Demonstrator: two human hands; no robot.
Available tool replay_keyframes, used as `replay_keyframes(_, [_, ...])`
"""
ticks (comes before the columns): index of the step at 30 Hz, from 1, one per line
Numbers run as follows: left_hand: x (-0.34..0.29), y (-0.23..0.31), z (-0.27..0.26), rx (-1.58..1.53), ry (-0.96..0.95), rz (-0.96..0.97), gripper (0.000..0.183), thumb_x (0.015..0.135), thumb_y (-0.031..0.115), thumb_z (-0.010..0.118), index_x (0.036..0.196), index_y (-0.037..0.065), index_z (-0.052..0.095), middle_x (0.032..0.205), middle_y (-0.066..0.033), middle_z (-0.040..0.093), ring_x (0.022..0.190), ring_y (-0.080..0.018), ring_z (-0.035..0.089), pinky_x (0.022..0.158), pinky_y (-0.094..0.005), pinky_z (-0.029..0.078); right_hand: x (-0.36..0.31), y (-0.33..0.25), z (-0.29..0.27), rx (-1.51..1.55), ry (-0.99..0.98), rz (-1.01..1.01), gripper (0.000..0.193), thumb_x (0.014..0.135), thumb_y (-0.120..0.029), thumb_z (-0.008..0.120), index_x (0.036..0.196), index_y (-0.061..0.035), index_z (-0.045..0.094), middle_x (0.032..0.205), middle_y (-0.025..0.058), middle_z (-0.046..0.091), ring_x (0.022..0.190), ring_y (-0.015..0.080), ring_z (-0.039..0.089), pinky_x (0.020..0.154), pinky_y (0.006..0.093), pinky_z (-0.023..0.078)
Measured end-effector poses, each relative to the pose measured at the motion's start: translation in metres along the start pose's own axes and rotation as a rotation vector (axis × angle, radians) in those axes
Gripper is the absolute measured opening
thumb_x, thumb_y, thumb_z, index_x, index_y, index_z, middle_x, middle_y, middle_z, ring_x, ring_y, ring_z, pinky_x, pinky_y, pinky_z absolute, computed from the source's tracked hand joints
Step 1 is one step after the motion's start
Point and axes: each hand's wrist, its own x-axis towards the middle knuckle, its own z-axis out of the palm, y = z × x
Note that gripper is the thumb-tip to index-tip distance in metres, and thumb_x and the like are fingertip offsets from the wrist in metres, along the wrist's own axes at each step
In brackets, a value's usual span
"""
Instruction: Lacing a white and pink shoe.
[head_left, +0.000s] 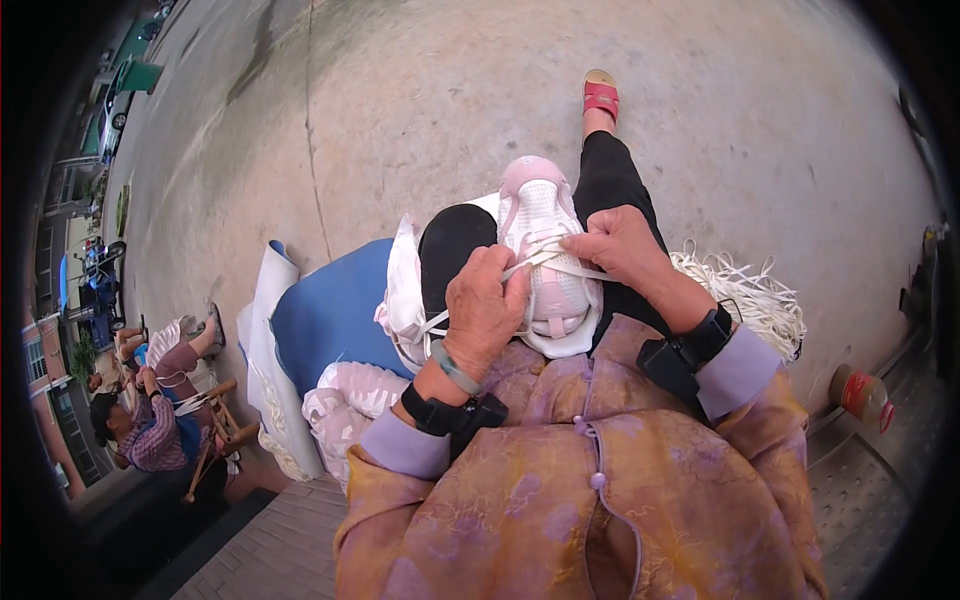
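A pink and white sneaker [537, 195] lies across my lap between my thighs, its pink end pointing away from me. White shoelace [545, 252] crosses over its middle in several strands. My left hand [482, 305] is closed at the left side of the sneaker, pinching a lace near the eyelets. From the right, my right hand [628, 252] pinches the lace between thumb and fingers over the sneaker's middle; its exact grip is partly hidden. Another white sneaker [403, 285] rests against my left thigh, with a lace running from it toward my left wrist.
To my right is a heap of white shoelaces [755, 295], with a bottle [862, 395] lying farther right. Several pale pink sneakers [350, 405] sit left of me beside a blue sheet [335, 315]. Another person [155, 430] sits at far left near wooden stool legs [225, 435].
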Motion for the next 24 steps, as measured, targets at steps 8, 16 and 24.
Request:
replay_keyframes(8, [0.000,0.006,-0.004,-0.054,0.008,-0.010,0.013,0.078,0.007,0.062,0.073,0.001,0.051,0.062,-0.0103,0.050,0.053,-0.0195,0.048,0.050,-0.0307,0.039,-0.002,0.008,0.000,-0.018,0.054,-0.045,0.035,0.067,-0.027,0.070,0.052,-0.0010,0.052,0.047,0.0052,0.050,0.044,0.0121,0.049,0.043,0.0297,0.037])
replay_keyframes(16, [-0.017,0.009,-0.041,-0.204,-0.104,-0.033,0.014,0.081,0.004,0.058,0.070,0.002,0.049,0.059,-0.0006,0.045,0.054,-0.0072,0.040,0.048,-0.0229,0.033,-0.002,0.014,0.001,-0.027,0.018,-0.081,0.037,0.075,-0.033,0.070,0.059,-0.0038,0.054,0.052,0.0011,0.051,0.050,0.0093,0.050,0.047,0.0278,0.038])
replay_keyframes(24, [-0.052,-0.007,-0.078,-0.281,-0.199,-0.091,0.015,0.080,0.006,0.059,0.069,0.001,0.049,0.057,-0.0026,0.046,0.051,-0.0098,0.042,0.047,-0.0248,0.034,-0.001,0.011,-0.006,0.217,-0.142,-0.089,0.022,0.088,-0.024,0.058,0.080,-0.0030,0.061,0.071,-0.0043,0.053,0.067,0.0036,0.045,0.060,0.0205,0.037])
